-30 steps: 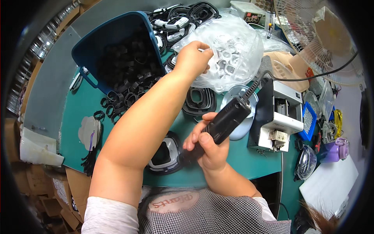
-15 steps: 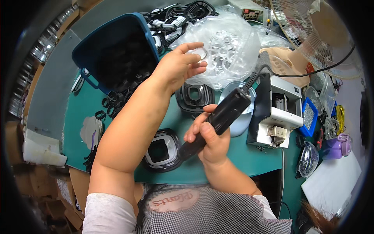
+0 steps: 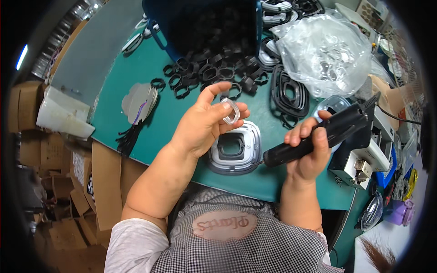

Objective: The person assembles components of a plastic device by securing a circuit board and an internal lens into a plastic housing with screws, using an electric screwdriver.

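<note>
L hand (image 3: 200,127) pinches clear round plastic ring (image 3: 237,113) nr white-and-grey rounded-square plastic frame (image 3: 248,157) on green desk (image 3: 111,107), R hand (image 3: 312,150) grips blk cylindrical electric screwdriver (image 3: 341,129), tip just beside frame's R edge.

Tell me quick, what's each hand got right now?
Left hand: holding a clear ring, pinched.
Right hand: closed around a black handheld tool.

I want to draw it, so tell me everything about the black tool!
The black tool is long, chunky and plastic-looking. A thin bit pokes from its front, near the pale frame; I can't tell if they touch. A ribbed cord sleeve is at its back. It slants, held in the right hand.
</note>
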